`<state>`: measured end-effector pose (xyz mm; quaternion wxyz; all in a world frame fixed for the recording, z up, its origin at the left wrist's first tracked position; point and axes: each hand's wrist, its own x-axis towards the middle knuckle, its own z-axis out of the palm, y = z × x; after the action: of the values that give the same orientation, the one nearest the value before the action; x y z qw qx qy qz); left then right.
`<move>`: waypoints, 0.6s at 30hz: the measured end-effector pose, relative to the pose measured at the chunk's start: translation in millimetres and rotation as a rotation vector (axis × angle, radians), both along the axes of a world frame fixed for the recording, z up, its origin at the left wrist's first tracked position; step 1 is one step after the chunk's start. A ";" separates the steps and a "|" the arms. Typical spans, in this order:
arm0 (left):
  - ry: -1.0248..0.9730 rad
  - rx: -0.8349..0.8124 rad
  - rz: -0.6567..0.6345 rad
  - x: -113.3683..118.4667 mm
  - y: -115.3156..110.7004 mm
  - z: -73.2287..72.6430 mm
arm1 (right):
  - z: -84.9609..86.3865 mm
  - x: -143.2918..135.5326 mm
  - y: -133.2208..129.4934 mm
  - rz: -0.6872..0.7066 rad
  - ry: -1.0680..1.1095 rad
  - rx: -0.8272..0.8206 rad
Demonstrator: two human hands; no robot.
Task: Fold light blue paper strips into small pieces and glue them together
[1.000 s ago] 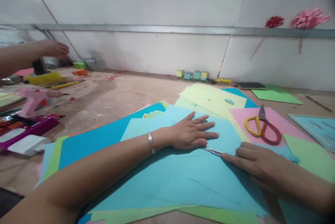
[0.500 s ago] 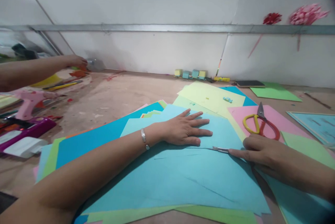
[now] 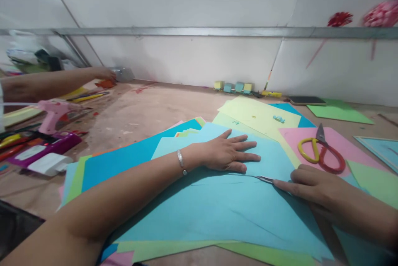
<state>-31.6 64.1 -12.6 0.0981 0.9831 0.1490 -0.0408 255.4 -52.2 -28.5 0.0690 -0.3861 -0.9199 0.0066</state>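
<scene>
My left hand (image 3: 231, 153) lies flat with its fingers spread, pressing on a light blue sheet of paper (image 3: 199, 212). My right hand (image 3: 314, 185) grips a craft knife (image 3: 265, 180), index finger stretched along it. Its blade rests on the light blue paper, just right of and below my left fingertips. A thin dark line runs from the blade tip leftward under my left hand. Most of the knife's handle is hidden in my palm. Scissors (image 3: 323, 150) with one yellow and one red handle lie on pink paper beyond my right hand.
A co-worker's hand (image 3: 104, 74) reaches in at the far left over an orange piece. A pink glue gun (image 3: 51, 114) and a purple device (image 3: 52, 148) lie at left. Dark blue paper (image 3: 124, 164) extends under the light blue sheet. Small paper blocks (image 3: 239, 87) stand by the wall.
The view has turned slightly left, so things appear farther right. The knife tip has slid a little leftward relative to the paper. My left hand stays flat in place.
</scene>
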 end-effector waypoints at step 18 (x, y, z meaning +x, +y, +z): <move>-0.002 0.002 -0.002 -2.1 -3.0 0.3 | 3.3 -10.2 -7.9 0.065 -0.042 -0.049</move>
<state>-33.7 61.1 -12.4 0.0972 0.9834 0.1477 -0.0398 245.2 -60.1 -25.1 0.0400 -0.3577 -0.9327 0.0233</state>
